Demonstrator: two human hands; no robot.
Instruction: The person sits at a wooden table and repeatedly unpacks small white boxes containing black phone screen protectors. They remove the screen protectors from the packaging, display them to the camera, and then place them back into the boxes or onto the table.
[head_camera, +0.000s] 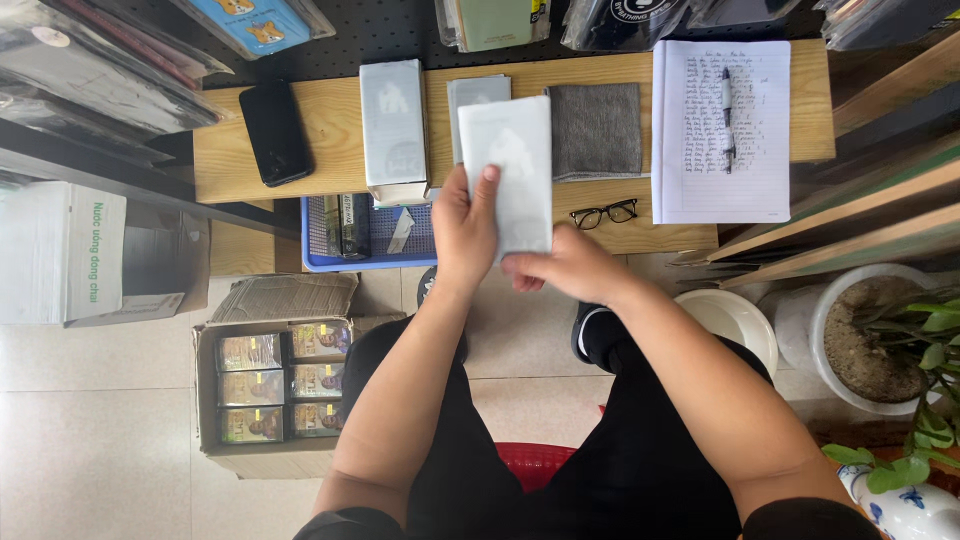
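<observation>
Long pale wooden desk (320, 130) spans the top of the head view, front edge toward the person. Both forearms reach up from the lap over the tiled floor. The hands are close together, each clamped on the same flat white translucent plastic packet (512, 170), which is held upright above the desk's front edge, near its middle. Left hand (466, 225): thumb across the packet's lower left face, fingers behind. Right hand (560, 265): pinching the packet's bottom edge, wrist bent inward.

On the desk, largest first: open lined white notebook (720, 130) at the right end with a pen (728, 110) on it; grey folded cloth (597, 130) just right of the packet; white packet stack (393, 125) left of it; black phone (275, 130) near the left end; black-rimmed glasses (604, 213) at the front edge.

Bare wood shows between phone and stack. Blue plastic basket (365, 262) sits below the front edge.
</observation>
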